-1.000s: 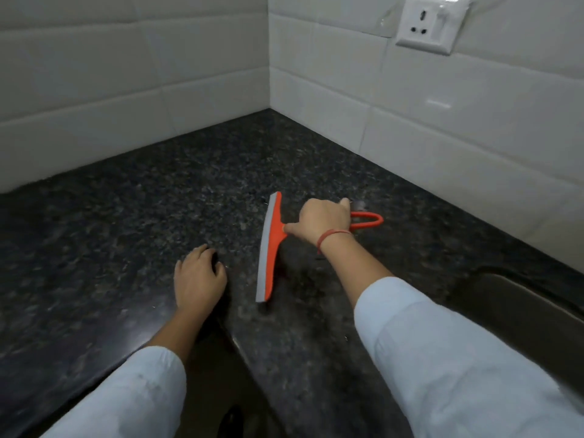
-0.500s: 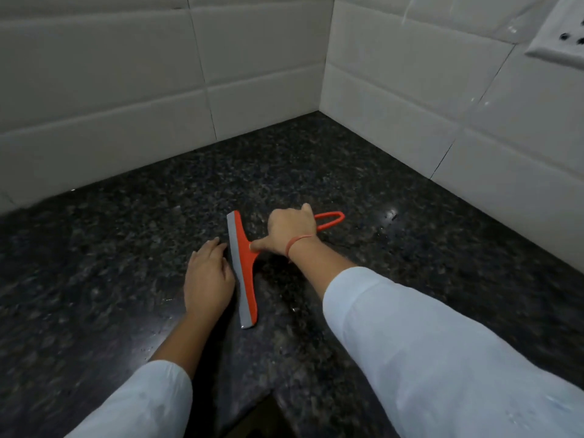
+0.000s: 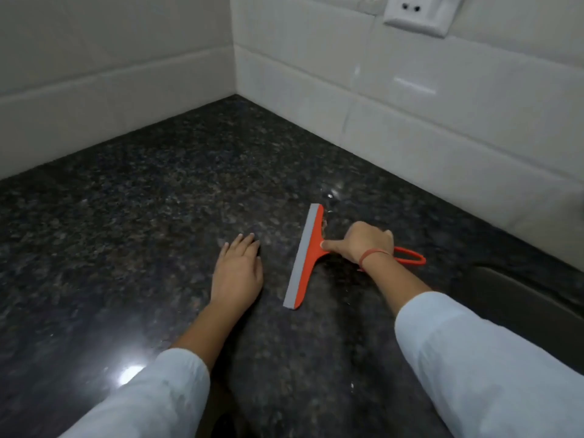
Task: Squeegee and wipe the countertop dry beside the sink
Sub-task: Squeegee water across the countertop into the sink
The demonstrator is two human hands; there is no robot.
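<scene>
Squeegee (image 3: 305,257) lies with its blade on the dark speckled table (image 3: 142,216), just right of the middle of my view, its grey rubber edge facing nine o'clock and the orange back facing three. From my view the blade runs from about one o'clock at its far end to seven o'clock at its near end. My right hand (image 3: 363,246) makes the grip here: it is closed around the orange handle, forefinger stretched along the neck toward the blade, and the handle's looped end (image 3: 410,259) sticks out past my wrist toward three o'clock. A thin red thread band (image 3: 371,256) circles that wrist. My left hand (image 3: 238,273) rests flat, palm down, on the table at nine o'clock of the blade, near it but not touching, fingers together and holding nothing. Both sleeves (image 3: 474,358) are white. A dark sink edge (image 3: 521,298) shows at three o'clock of my right forearm. White wall tiles (image 3: 410,121) meet in a corner at twelve o'clock, and a white socket plate (image 3: 417,14) sits on the wall toward one o'clock. A bright glare spot (image 3: 129,373) shines on the table at seven o'clock.
</scene>
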